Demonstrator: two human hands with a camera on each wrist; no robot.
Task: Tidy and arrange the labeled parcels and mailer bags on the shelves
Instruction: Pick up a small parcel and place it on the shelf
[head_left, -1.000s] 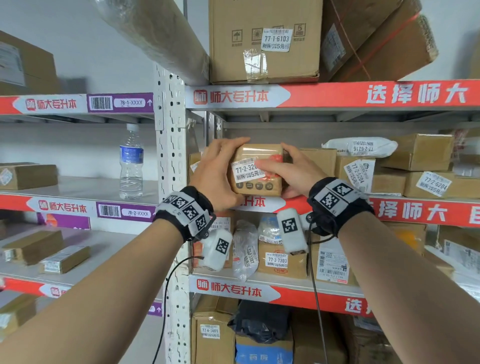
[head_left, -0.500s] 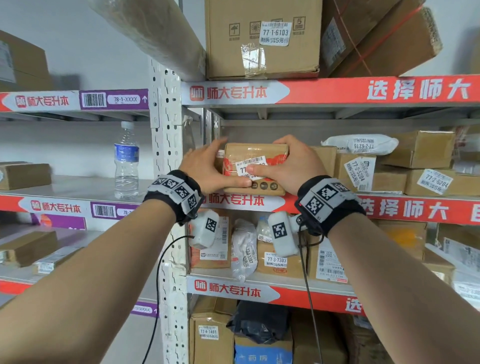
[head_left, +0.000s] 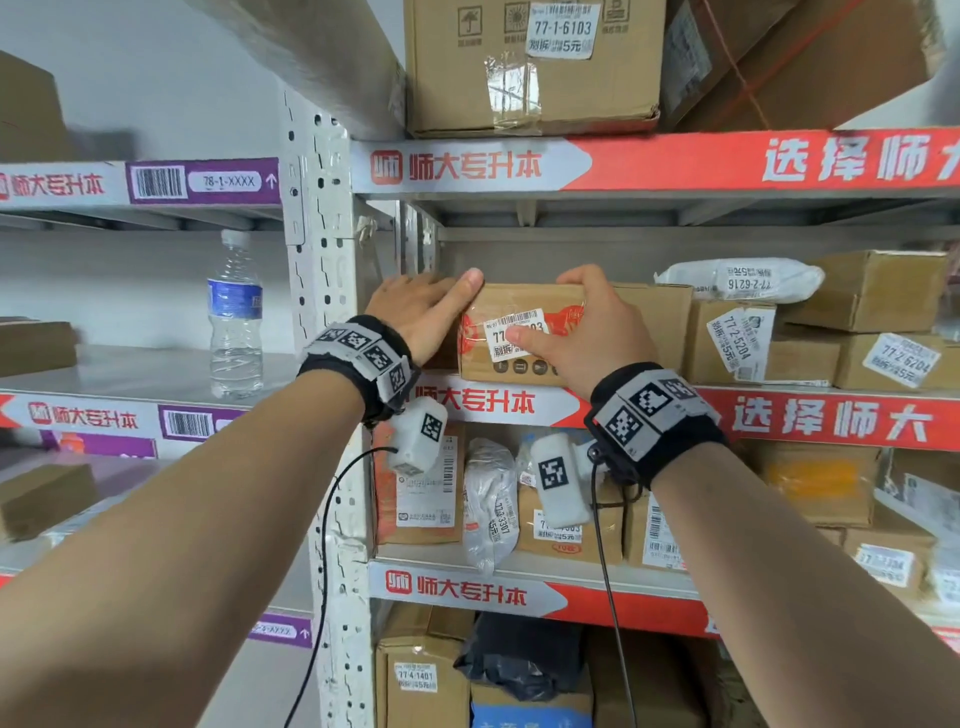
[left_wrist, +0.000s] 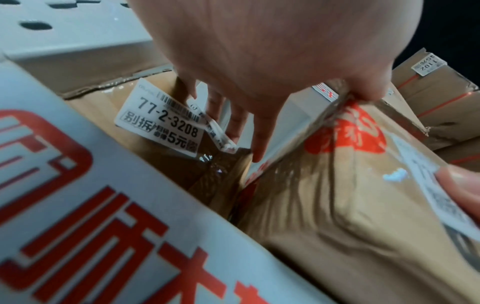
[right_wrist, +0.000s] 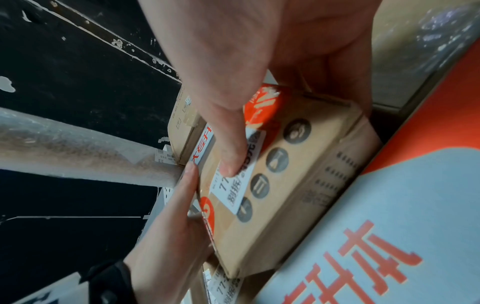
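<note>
A small brown parcel with red print and a white label stands at the left end of the middle shelf. My right hand grips it, fingers over its top and thumb on the label. My left hand lies flat against its left side with straight fingers and the thumb on the top corner. In the left wrist view those fingers reach down between the parcel and a box labeled 77-2-3208. The parcel sits just behind the red and white shelf strip.
Right of the parcel stand labeled cardboard boxes with a white mailer bag on top. A perforated metal post rises just left of my left hand. A water bottle stands on the left shelf. A large box sits overhead.
The parcel has gone back onto the shelf and stands squarer. My left hand slid from under its front to flat along its left side. My right hand stays on it.
</note>
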